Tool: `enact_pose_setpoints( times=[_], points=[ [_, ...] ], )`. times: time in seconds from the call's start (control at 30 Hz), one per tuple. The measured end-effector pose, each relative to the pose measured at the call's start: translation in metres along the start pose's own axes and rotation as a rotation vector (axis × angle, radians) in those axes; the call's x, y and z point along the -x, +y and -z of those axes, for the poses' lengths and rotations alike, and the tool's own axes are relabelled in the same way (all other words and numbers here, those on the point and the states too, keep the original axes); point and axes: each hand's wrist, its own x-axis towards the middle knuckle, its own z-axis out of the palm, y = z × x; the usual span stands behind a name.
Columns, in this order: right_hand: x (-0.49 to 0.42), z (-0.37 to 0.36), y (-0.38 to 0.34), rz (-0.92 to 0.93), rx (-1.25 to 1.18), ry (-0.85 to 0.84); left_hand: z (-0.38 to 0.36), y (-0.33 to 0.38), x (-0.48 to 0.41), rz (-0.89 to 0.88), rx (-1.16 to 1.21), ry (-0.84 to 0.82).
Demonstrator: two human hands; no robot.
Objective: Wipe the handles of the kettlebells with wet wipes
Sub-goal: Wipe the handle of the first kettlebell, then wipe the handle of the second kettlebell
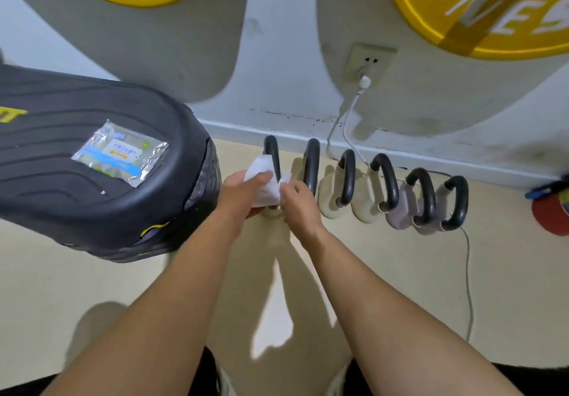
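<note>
Several kettlebells with black handles stand in a row on the floor along the wall. The leftmost kettlebell's handle (272,152) has a white wet wipe (264,184) wrapped around its near side. My left hand (241,194) grips the wipe from the left. My right hand (297,203) pinches the wipe's right edge, beside the second handle (311,164). The leftmost kettlebell's body is mostly hidden behind my hands. Further right are cream (345,177) and pinkish (423,198) kettlebells.
A black step platform (92,180) at the left carries a silver pack of wet wipes (120,152). A white charger cable (348,124) hangs from a wall socket (369,61) down to the floor. A red object (551,211) sits at the right edge.
</note>
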Motion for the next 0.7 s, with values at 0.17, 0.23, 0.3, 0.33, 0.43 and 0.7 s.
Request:
enact_pose_setpoints(
  times=[0.17,0.23,0.3,0.33,0.43,0.7],
  points=[
    [0.050,0.042,-0.046,-0.041,-0.230,-0.211,0.000,0.035,0.056,-0.066,-0.061,-0.232],
    [0.063,0.060,-0.068,0.041,-0.095,-0.154,0.001,0.057,0.070,-0.092,-0.160,-0.213],
    [0.070,0.078,-0.087,0.090,0.011,-0.092,-0.001,0.080,0.083,-0.139,-0.259,-0.186],
    [0.073,0.087,-0.097,0.100,0.041,-0.081,-0.003,0.090,0.089,-0.174,-0.308,-0.175],
    [0.081,0.111,-0.129,0.156,0.129,-0.049,-0.009,0.115,0.100,-0.297,-0.419,-0.105],
    [0.040,0.153,-0.168,0.259,0.410,-0.065,-0.025,0.154,0.076,-0.398,-0.580,-0.207]
  ],
)
